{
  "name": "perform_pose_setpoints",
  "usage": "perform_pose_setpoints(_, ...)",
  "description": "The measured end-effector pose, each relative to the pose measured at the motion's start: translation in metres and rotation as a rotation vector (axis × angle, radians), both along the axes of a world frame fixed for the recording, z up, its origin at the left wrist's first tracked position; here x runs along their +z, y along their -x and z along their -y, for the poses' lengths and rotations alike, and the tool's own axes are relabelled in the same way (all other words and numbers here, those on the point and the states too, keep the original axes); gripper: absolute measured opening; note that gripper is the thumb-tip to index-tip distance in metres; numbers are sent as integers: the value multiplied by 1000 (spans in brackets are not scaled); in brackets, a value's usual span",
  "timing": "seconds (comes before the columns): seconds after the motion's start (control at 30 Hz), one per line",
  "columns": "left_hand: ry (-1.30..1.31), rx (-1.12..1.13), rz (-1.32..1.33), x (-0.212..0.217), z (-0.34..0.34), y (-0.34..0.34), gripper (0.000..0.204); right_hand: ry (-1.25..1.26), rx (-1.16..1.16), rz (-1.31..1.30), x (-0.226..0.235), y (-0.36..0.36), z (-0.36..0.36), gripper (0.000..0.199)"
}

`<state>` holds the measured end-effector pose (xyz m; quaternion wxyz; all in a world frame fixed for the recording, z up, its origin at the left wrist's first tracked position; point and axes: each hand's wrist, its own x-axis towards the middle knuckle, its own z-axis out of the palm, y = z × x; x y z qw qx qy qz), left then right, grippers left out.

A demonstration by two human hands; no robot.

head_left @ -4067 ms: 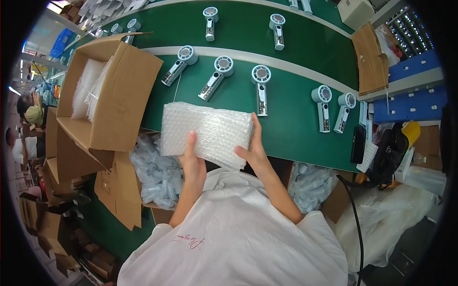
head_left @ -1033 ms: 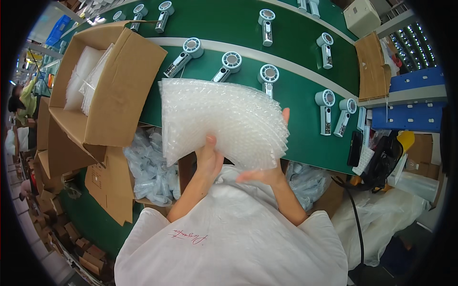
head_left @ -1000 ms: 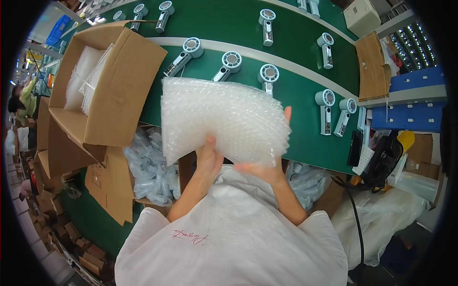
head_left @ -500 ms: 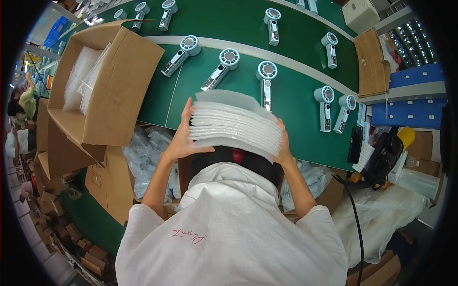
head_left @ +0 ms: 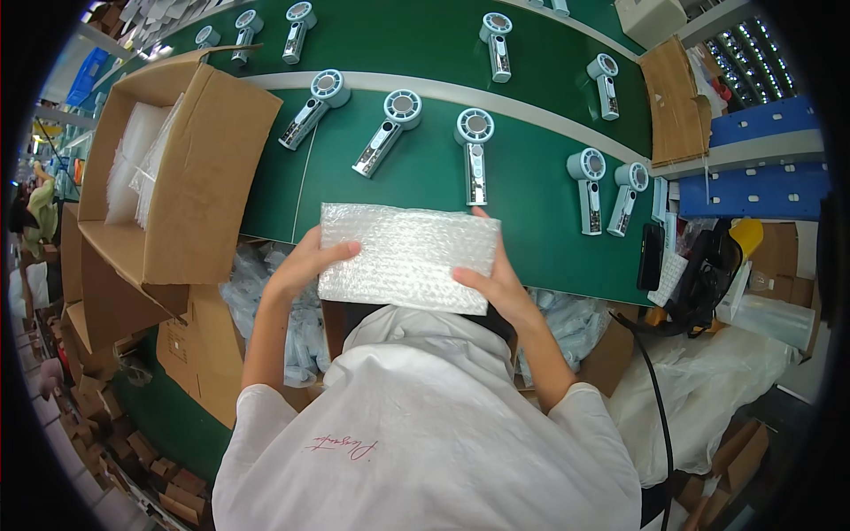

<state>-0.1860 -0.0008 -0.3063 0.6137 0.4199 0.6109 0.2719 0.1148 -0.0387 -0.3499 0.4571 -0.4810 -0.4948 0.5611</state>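
A stack of clear bubble wrap bags [head_left: 407, 252] is in front of my body at the near edge of the green bench, its broad top face showing. My left hand [head_left: 305, 264] grips the stack's left end, thumb on top. At the right end my right hand [head_left: 503, 288] holds it, with the thumb pressed on the upper face and the fingers behind. Just beyond the stack lies a pale blue handheld fan [head_left: 475, 133] with a shiny handle. Two more, a middle fan [head_left: 400, 111] and a left fan [head_left: 325, 91], rest farther left.
On the left stands an open cardboard box [head_left: 217, 168] with more bubble wrap bags [head_left: 137, 164] inside. Several other fans lie on the bench [head_left: 531, 221] and on the green belt [head_left: 425, 49] behind. A black cable [head_left: 653, 380] hangs at right, near a black bag [head_left: 708, 274].
The stack has tilted from showing its layered edges to showing its flat top face, and come slightly nearer my body. Both hands still hold its ends, thumbs now on top.
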Motion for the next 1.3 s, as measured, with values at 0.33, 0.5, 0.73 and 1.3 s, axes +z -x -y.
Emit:
perform_pose_setpoints(0.33,-875,-265,-386,11,2,-100,28,117,12,307,10,7,-24,70)
perform_pose_setpoints(0.5,-833,-391,-478,-7,-9,-119,20,-129,-108,444,57,-94,-89,35)
perform_pose_setpoints(0.73,-650,-451,-301,-3,-14,-101,20,91,-757,1240,-18,-267,-296,59)
perform_pose_setpoints(1.3,-544,-229,-41,-29,-23,-92,7,-282,-349,-376,12,-17,-6,48)
